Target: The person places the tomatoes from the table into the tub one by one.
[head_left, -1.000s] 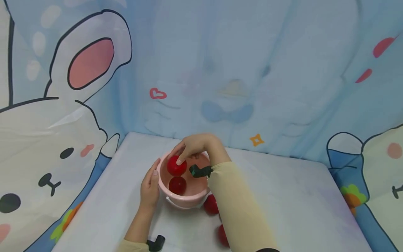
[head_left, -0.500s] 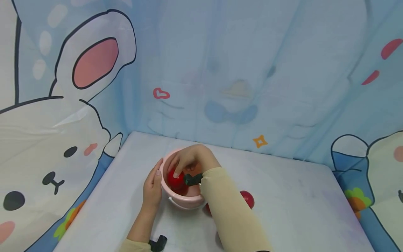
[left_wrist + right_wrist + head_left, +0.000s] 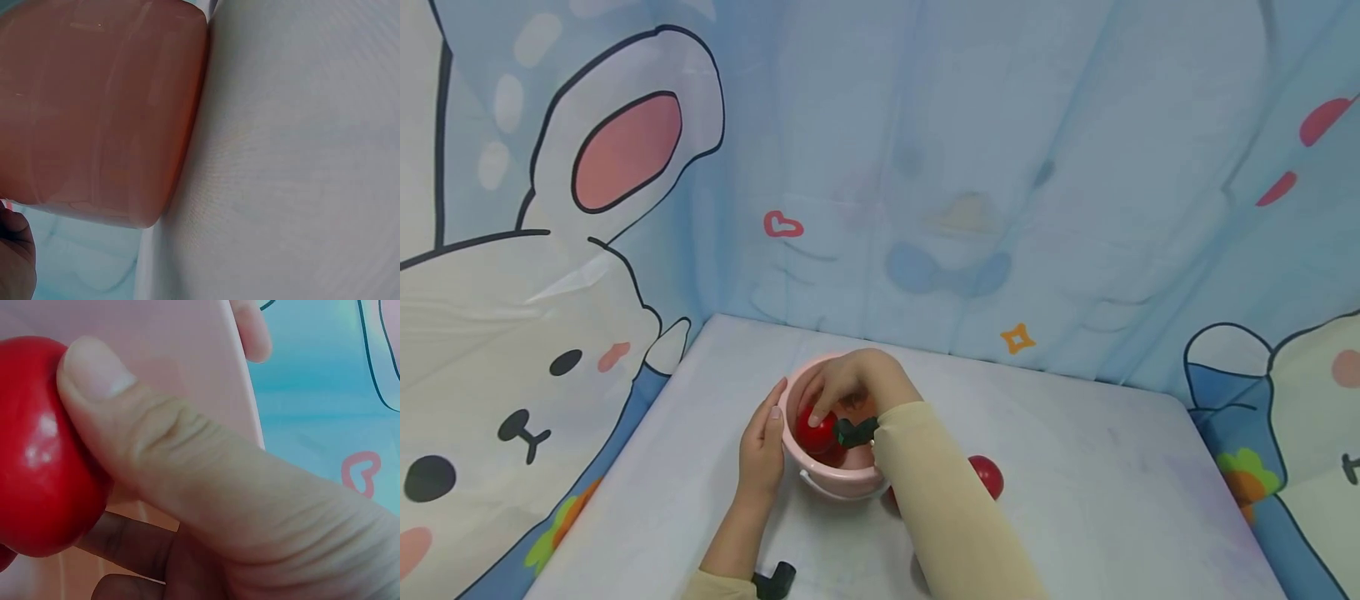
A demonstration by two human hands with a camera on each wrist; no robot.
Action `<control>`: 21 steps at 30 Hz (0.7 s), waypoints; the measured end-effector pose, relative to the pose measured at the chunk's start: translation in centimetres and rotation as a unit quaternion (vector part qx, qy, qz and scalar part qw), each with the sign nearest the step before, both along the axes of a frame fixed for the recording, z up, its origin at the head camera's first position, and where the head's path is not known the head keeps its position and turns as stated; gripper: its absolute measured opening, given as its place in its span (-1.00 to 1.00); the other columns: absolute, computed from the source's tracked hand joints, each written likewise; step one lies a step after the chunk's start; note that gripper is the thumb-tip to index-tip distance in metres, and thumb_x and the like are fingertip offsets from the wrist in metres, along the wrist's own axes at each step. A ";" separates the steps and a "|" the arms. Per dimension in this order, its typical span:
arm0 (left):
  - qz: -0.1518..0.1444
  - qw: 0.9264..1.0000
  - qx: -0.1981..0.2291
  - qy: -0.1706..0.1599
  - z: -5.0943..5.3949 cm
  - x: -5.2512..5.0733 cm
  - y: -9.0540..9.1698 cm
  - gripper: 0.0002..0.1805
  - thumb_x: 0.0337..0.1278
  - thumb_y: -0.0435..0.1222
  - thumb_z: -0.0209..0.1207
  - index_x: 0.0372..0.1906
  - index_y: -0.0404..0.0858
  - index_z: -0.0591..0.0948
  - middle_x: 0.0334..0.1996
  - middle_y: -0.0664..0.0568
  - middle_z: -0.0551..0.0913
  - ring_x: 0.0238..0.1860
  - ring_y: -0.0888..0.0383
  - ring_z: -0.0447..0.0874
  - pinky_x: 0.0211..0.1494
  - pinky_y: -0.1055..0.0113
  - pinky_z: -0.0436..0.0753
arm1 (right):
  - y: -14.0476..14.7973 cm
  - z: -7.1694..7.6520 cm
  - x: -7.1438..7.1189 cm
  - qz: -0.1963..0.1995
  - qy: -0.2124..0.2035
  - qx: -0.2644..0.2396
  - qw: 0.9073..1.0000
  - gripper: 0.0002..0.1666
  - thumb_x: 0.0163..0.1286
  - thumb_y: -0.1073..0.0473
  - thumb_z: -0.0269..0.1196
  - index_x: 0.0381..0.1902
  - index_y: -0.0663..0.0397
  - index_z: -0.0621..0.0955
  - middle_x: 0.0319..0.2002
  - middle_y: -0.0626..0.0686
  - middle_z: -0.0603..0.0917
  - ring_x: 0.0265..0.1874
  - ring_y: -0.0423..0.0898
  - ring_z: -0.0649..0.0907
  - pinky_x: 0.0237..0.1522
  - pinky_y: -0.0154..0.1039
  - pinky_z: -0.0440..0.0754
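A pink bucket with a white handle stands on the table; its outer wall fills the upper left of the left wrist view. The left hand lies along the bucket's left side, fingers straight against the rim. Inside the bucket, the right hand holds a shiny red ball between thumb and fingers. In the right wrist view the thumb presses on the red ball, and part of a second red thing shows below it at the left edge.
Right of the right sleeve a red ball rests on the white table. Another red ball is mostly hidden between bucket and sleeve. A blue curtain with cartoon figures stands behind the table and at both sides.
The right hand has lowered the red ball deeper into the bucket, over the one lying there. Its forearm moved down and left, uncovering a ball on the right. The left hand stays at the rim.
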State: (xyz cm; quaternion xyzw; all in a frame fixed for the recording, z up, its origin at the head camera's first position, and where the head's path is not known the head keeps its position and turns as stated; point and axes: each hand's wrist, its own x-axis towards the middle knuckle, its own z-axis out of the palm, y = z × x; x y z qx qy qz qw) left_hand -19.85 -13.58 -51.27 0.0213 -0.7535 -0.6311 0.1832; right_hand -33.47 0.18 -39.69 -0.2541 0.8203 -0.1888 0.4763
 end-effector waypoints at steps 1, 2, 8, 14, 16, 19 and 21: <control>0.000 1.000 0.000 0.000 0.0 0.0 0.0 -0.57 0.49 0.05 -0.11 0.37 0.37 0.38 0.39 0.42 0.39 0.45 0.34 0.30 0.41 0.25 0.42 | 0.0 0.0 0.0 -0.001 0.001 0.001 1.000 -0.65 0.12 -0.09 0.46 -0.10 -0.35 0.70 -0.38 -0.02 0.56 -0.47 -0.13 0.44 -0.48 -0.35 0.44; 0.000 1.000 0.000 0.000 0.0 0.0 0.0 -0.57 0.49 0.03 -0.10 0.37 0.37 0.38 0.39 0.41 0.39 0.46 0.33 0.31 0.41 0.25 0.42 | 0.0 0.0 0.0 0.000 0.002 0.001 1.000 -0.65 0.13 -0.10 0.46 -0.09 -0.35 0.70 -0.39 0.00 0.57 -0.48 -0.13 0.45 -0.48 -0.34 0.45; 0.004 1.000 -0.002 -0.001 0.0 -0.1 0.0 -0.56 0.49 -0.03 -0.08 0.38 0.34 0.38 0.40 0.36 0.39 0.47 0.25 0.31 0.40 0.18 0.44 | 0.1 0.0 0.0 -0.012 0.003 -0.002 1.000 -0.64 0.13 -0.10 0.46 -0.08 -0.36 0.70 -0.25 0.03 0.63 -0.34 -0.09 0.52 -0.39 -0.30 0.55; 0.001 1.000 -0.005 0.001 0.0 -0.2 -0.1 -0.56 0.50 0.04 -0.13 0.39 0.30 0.39 0.41 0.33 0.40 0.47 0.22 0.31 0.39 0.17 0.43 | 0.3 0.1 0.0 -0.030 -0.010 -0.013 0.999 -0.61 0.16 -0.05 0.46 -0.02 -0.26 0.72 -0.15 -0.05 0.65 -0.26 -0.06 0.51 -0.36 -0.30 0.55; 0.000 1.000 -0.004 0.000 -0.1 -0.2 -0.1 -0.56 0.50 0.05 -0.14 0.38 0.31 0.39 0.40 0.34 0.40 0.47 0.24 0.31 0.40 0.17 0.43 | 0.5 0.3 0.0 -0.034 -0.008 -0.015 0.999 -0.60 0.15 -0.05 0.46 -0.02 -0.26 0.72 -0.14 -0.06 0.66 -0.27 -0.06 0.52 -0.37 -0.31 0.56; 0.000 1.000 -0.001 -0.005 -0.2 -0.2 -0.2 -0.56 0.48 0.10 -0.13 0.37 0.36 0.38 0.39 0.39 0.40 0.46 0.29 0.31 0.40 0.19 0.44 | 0.8 0.5 0.1 -0.055 -0.019 -0.024 0.998 -0.57 0.16 -0.03 0.46 0.02 -0.24 0.71 -0.08 -0.09 0.68 -0.13 -0.02 0.58 -0.25 -0.24 0.66; 0.000 1.000 0.000 -0.008 -0.2 -0.2 -0.2 -0.56 0.47 0.12 -0.12 0.37 0.37 0.38 0.39 0.41 0.39 0.46 0.31 0.31 0.39 0.19 0.44 | 1.0 0.8 0.1 -0.060 -0.031 -0.034 0.997 -0.55 0.19 0.01 0.44 0.07 -0.21 0.69 -0.01 -0.10 0.67 0.00 0.01 0.60 -0.09 -0.16 0.69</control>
